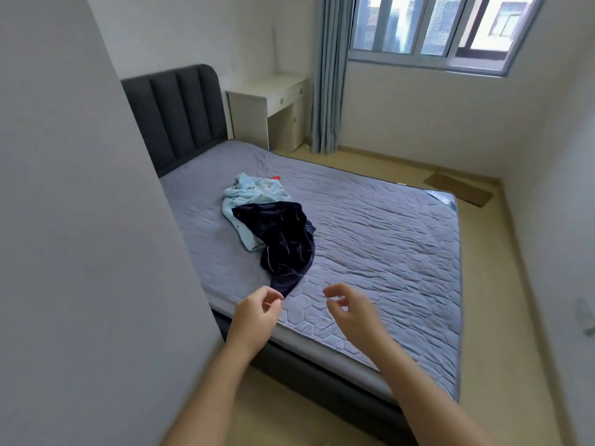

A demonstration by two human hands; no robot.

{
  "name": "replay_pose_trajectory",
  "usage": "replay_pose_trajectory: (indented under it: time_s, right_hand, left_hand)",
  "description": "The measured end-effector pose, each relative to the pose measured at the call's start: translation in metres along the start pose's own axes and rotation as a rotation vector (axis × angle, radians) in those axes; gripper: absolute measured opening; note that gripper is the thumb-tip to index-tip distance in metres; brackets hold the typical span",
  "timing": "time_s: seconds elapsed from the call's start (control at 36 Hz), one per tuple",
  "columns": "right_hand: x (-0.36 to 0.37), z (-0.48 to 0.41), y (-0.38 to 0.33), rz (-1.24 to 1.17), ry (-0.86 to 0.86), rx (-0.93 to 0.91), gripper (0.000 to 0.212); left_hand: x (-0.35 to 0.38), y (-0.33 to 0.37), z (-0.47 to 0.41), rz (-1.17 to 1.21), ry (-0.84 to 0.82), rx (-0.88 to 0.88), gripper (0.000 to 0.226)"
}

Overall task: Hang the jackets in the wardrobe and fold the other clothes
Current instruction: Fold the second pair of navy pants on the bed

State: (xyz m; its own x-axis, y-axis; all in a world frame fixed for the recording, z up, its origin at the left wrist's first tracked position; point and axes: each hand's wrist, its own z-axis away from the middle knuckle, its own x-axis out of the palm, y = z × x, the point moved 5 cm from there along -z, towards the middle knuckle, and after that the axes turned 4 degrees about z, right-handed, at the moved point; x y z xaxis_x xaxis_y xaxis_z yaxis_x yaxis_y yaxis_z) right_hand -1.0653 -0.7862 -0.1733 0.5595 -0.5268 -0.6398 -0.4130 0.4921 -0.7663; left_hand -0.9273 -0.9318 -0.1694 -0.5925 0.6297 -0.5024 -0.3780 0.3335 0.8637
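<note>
Though near navy garment (285, 239), left hand (254, 312), right hand (349, 312) empty.

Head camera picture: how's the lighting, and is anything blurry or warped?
Head view: daylight from the window, its right panes blown out white; soft, even light on the bed, no hard shadows; wide-angle distortion tilts the walls and window frame; the white panel at left looks smeared; the navy garment loses detail in its folds.

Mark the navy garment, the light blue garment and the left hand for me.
navy garment (283, 239), head view, middle of the crumpled dark fabric.
light blue garment (251, 194), head view, upper folds beyond the navy one.
left hand (254, 313), head view, back of the hand.
</note>
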Motion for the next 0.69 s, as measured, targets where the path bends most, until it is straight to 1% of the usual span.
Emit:
replay_pose_trajectory:
  time_s: [0.08, 0.19, 0.28, 0.33, 0.42, 0.53, 0.64, 0.69]
  right_hand:
    - [0.012, -0.066, 0.025, -0.039, -0.065, 0.079, 0.018]
    - [0.032, -0.155, 0.056, -0.020, -0.187, 0.196, 0.017]
    - [0.054, -0.223, 0.080, 0.050, -0.278, 0.253, 0.024]
    - [0.069, -0.265, 0.098, 0.118, -0.321, 0.303, 0.026]
    - [0.095, -0.321, 0.128, 0.165, -0.364, 0.385, 0.023]
    - [0.140, -0.383, 0.168, 0.196, -0.402, 0.422, 0.023]
    - [0.197, -0.429, 0.216, 0.199, -0.456, 0.450, 0.027]
    - [0.227, -0.448, 0.241, 0.196, -0.482, 0.477, 0.031]
  left_hand:
    - [0.017, -0.025, -0.058, -0.004, -0.014, -0.113, 0.018]
    - [0.038, -0.069, -0.139, 0.036, -0.003, -0.335, 0.023]
    - [0.056, -0.104, -0.206, 0.101, -0.010, -0.496, 0.022]
    - [0.068, -0.127, -0.249, 0.100, -0.030, -0.569, 0.019]
    - [0.082, -0.162, -0.312, -0.010, -0.083, -0.566, 0.017]
    - [0.103, -0.218, -0.390, -0.178, -0.154, -0.532, 0.014]
    - [0.134, -0.288, -0.455, -0.224, -0.212, -0.570, 0.006]
    - [0.152, -0.323, -0.484, -0.216, -0.245, -0.593, 0.020]
